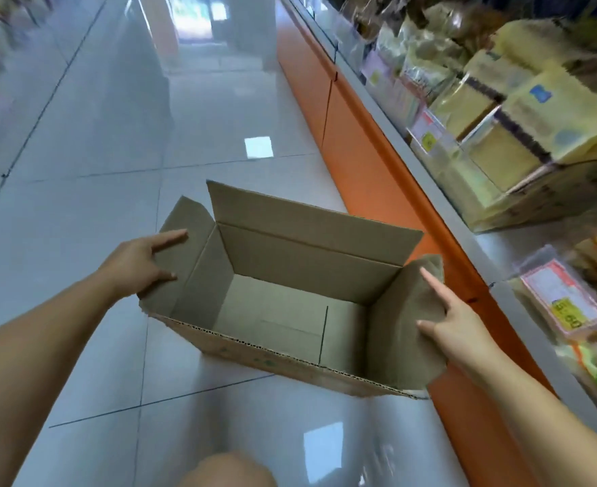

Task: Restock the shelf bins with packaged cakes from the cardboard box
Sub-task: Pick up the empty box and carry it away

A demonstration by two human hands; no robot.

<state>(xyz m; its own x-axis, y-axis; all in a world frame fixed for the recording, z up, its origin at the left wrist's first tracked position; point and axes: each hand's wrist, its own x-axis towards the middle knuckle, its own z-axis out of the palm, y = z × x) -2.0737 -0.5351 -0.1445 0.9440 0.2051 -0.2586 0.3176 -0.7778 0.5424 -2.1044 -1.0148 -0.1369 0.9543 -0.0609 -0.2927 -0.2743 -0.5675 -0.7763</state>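
Observation:
An open brown cardboard box sits over the tiled floor in the middle of the view, and its inside shows no cakes. My left hand grips the box's left end flap, fingers on top and thumb on the flap's near edge. My right hand grips the right end flap the same way. Packaged cakes in yellow wrappers fill clear bins on the shelf at the upper right.
The shelf unit with a grey edge and an orange base runs along the right. Price labels hang on the bin fronts. Glossy grey floor tiles stretch down the aisle. Blurred goods stand at the far left. My knee shows at the bottom.

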